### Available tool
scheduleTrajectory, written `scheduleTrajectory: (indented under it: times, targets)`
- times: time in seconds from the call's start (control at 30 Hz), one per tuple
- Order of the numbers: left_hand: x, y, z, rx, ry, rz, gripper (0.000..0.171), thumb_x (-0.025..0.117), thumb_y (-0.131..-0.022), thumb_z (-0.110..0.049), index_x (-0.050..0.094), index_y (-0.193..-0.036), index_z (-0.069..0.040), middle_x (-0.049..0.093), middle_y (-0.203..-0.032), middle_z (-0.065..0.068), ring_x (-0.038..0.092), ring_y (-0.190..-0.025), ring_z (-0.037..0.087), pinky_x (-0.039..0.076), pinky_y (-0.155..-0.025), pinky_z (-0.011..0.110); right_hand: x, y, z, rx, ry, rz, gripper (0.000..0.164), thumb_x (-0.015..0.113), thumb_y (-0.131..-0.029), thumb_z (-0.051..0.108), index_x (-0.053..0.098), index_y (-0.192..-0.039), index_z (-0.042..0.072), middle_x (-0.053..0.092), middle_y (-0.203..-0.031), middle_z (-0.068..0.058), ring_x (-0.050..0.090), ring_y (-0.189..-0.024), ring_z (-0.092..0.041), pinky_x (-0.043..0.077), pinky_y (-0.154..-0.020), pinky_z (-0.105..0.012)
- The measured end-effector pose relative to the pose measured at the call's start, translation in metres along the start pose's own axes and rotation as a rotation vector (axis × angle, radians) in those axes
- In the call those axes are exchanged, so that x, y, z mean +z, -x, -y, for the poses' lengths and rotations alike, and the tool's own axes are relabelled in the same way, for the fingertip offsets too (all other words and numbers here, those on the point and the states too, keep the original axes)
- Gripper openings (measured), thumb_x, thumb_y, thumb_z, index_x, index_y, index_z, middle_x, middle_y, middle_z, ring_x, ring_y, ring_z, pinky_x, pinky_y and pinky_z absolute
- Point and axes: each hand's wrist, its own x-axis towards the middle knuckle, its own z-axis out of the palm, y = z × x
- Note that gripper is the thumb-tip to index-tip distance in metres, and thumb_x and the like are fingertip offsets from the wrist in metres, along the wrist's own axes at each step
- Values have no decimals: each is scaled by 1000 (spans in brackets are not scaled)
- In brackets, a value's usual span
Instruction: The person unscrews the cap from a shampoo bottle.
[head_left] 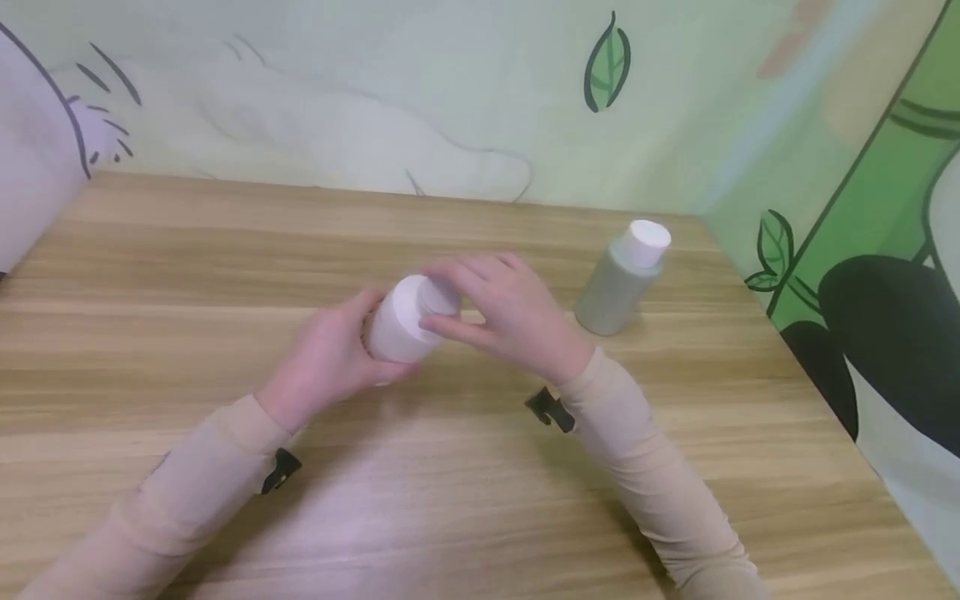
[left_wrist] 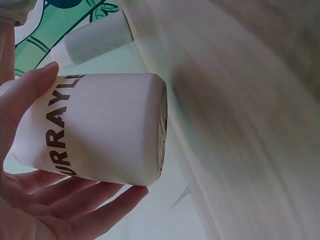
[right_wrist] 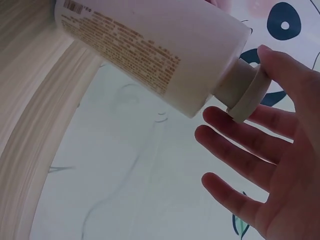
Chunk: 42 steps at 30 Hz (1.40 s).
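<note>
My left hand [head_left: 326, 354] grips a white bottle [head_left: 397, 327] by its body, thumb on the near side and fingers round the far side. It is held tilted above the table, cap end toward the right hand. Large dark letters run round it in the left wrist view, and small brown print covers its side [right_wrist: 135, 47] in the right wrist view. With thumb and fingertips my right hand [head_left: 517, 317] pinches the bottle's cap [right_wrist: 246, 94], which has a wide rim. The other fingers of that hand are spread below the cap.
A grey-green bottle [head_left: 617, 287] with a white cap [head_left: 647, 242] stands on the wooden table [head_left: 420, 500], right of the right hand. Behind the table is a wall [head_left: 337, 100] with painted drawings, which continues along the right side.
</note>
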Motion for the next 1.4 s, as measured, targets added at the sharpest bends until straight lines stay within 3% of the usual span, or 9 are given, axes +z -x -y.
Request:
scheduleTrajectory:
  times: [0.5,1.03,1.23,1.4]
  targets:
    - [1,1,1,1,10,29,70,85,-70,-26,52,-127,-2,69,-110,21,68,-95,34,57,-82,49,2,-1,1,-49,30,-37,43,71,-86,36,65,-118,7,70,-108,-6,65,-99,-19,49,-92,-38]
    - [0,0,3,12,-21,41,72,85,-70,-30,53,-128,-4,70,-109,18,68,-92,32,57,-81,48,4,0,-8,-175,29,-88,43,72,-85,30,66,-120,5,71,-104,-8,64,-97,-23,47,-92,-39]
    - [-4,-2,1,5,-17,66,75,86,-69,-27,51,-132,-5,69,-112,19,68,-96,33,56,-85,49,0,1,-10,-230,-11,-43,40,73,-86,22,65,-122,7,68,-113,-9,62,-105,-23,45,-95,-39]
    - [-3,1,1,-16,-19,87,75,86,-70,-28,51,-132,-7,69,-113,18,67,-98,33,56,-86,49,-2,2,-11,-210,-32,4,43,72,-86,26,63,-125,9,67,-118,-7,60,-111,-22,43,-98,-39]
